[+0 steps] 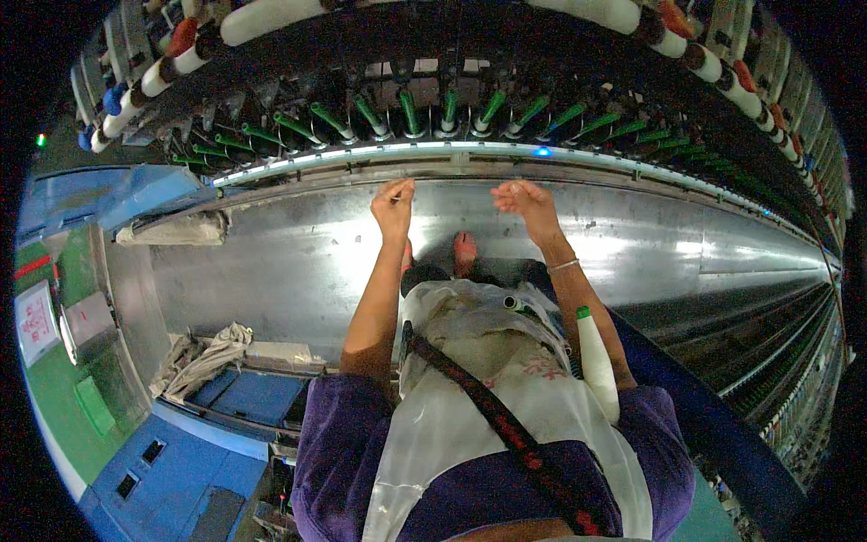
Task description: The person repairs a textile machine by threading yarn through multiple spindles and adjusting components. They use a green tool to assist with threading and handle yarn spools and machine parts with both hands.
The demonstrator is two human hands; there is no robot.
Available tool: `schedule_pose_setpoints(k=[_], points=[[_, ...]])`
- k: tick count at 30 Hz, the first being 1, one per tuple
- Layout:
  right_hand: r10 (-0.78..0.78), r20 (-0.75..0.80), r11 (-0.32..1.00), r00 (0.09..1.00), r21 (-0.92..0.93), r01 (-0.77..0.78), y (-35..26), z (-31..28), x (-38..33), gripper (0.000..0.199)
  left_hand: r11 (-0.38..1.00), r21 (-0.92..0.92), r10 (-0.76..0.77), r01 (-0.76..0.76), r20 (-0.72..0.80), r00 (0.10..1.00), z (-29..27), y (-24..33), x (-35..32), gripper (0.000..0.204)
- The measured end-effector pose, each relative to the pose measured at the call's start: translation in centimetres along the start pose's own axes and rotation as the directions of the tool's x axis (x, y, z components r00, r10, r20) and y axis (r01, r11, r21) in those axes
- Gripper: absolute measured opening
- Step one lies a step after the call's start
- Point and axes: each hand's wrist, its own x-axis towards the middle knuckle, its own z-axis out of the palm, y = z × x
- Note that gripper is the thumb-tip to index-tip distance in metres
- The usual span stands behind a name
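Note:
My left hand (393,210) is raised near the metal front edge of a spinning machine, its fingertips pinched together. A small pale bit shows at those fingers, too small to name. Level with it, my right hand (526,203) has thumb and fingers drawn together; whatever they hold, if anything, cannot be made out. Beyond both hands stands a curved-looking row of green bobbin tubes (450,110) on spindles, behind a bright rail (461,146). A white yarn bobbin (596,361) with a green tip is tucked beside my right forearm. A translucent plastic apron (488,357) covers my front.
White roving rolls (271,20) hang along the top. Crumpled cloth (203,357) lies at the left by a blue machine cabinet (194,470). A pale cloth roll (172,230) rests near the machine's left end. Another machine row (777,379) runs along the right.

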Motion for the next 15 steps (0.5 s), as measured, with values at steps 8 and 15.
schedule_pose_setpoints(k=[8, 15], points=[[0.014, -0.053, 0.999, 0.998, -0.029, -0.016, 1.3, -0.4, 0.9, 0.028, 0.891, 0.417, 0.146, -0.178, 0.109, 0.983, 4.2, -2.2, 4.6, 0.014], [-0.074, -0.041, 0.995, 0.996, 0.057, 0.076, 0.5, -1.0, 0.8, 0.029, 0.932, 0.263, 0.272, -0.251, -0.046, 0.961, 6.8, -4.4, 5.4, 0.008]])
